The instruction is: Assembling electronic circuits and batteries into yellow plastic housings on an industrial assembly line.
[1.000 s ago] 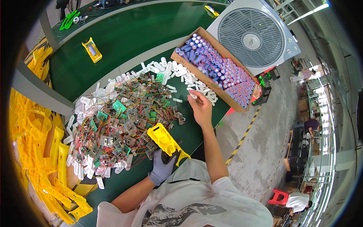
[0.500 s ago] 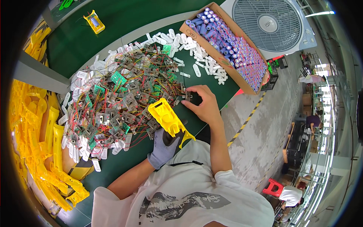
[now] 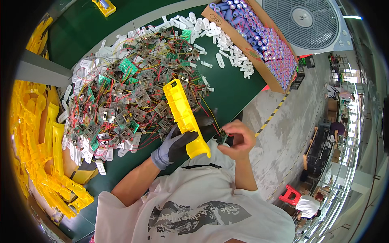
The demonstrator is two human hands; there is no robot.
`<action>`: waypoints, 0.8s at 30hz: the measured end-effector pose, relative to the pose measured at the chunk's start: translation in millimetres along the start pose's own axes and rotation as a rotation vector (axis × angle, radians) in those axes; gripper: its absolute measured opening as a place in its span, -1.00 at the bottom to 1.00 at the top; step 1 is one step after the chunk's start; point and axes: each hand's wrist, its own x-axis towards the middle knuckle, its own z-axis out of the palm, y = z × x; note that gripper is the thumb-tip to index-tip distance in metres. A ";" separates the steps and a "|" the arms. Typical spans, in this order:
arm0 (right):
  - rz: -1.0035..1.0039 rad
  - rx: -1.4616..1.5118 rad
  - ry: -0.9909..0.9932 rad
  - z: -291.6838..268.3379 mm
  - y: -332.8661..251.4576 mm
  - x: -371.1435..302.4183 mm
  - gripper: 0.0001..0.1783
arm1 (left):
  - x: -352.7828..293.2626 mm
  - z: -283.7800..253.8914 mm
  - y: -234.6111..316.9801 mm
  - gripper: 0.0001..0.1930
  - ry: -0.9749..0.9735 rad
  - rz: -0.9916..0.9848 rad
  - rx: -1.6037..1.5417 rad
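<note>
In the head view, the right hand (image 3: 240,141) has drawn back from the right edge of the heap of wired parts (image 3: 142,93) to the worktop's (image 3: 231,91) near right corner; its thumb and fingertips pinch a small circuit board (image 3: 221,137), trailing wires (image 3: 208,107). The gloved left hand (image 3: 175,146) grips the yellow casing (image 3: 182,109) over the near edge, now turned more lengthwise. Both parts are held close but apart, so the work seemingly shifts from picking to pairing.

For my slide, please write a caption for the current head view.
Gloved left hand holds a yellow shell; bare right hand pinches a small wired part.
</note>
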 end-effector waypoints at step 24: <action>0.603 0.405 0.088 19.0 -10.3 46.8 -0.81 | -10.6 -36.3 -42.6 -0.47 0.032 0.320 0.446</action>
